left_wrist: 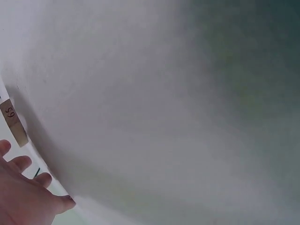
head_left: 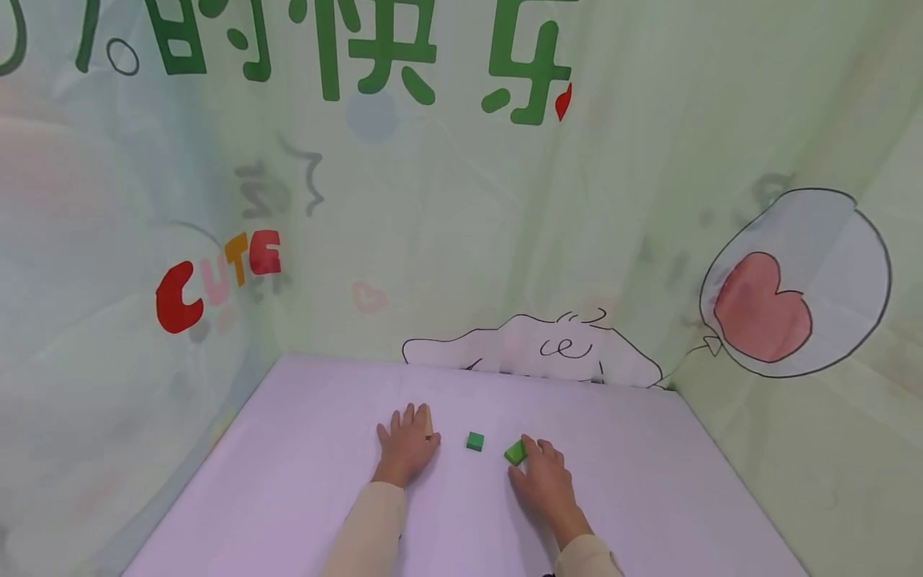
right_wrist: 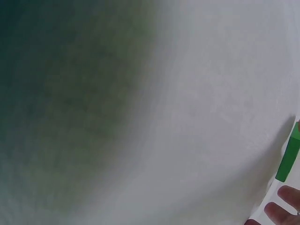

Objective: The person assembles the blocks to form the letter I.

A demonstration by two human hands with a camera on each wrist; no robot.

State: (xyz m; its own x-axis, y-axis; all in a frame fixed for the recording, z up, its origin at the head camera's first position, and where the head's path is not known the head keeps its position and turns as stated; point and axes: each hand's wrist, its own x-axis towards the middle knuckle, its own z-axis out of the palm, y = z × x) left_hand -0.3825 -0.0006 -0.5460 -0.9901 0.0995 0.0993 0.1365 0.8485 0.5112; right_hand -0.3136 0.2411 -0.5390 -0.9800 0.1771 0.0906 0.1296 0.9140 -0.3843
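Note:
In the head view my left hand (head_left: 406, 446) lies on the left of the table, index finger and thumb at a slim pale wooden block (head_left: 429, 421). Its other fingers spread out straight. The left wrist view shows dark handwritten marks on the block (left_wrist: 12, 119), near the fingers (left_wrist: 21, 163). My right hand (head_left: 546, 479) pinches a bright green block (head_left: 515, 453) between thumb and index finger. Part of that block (right_wrist: 289, 157) shows at the right edge of the right wrist view. A small darker green block (head_left: 475, 441) lies between the hands, touched by neither.
The pale lilac tabletop (head_left: 461, 521) ends at a fabric backdrop (head_left: 461, 200) that rises behind it and on both sides. Printed on the fabric are green characters, coloured letters and a balloon with a heart (head_left: 764, 308).

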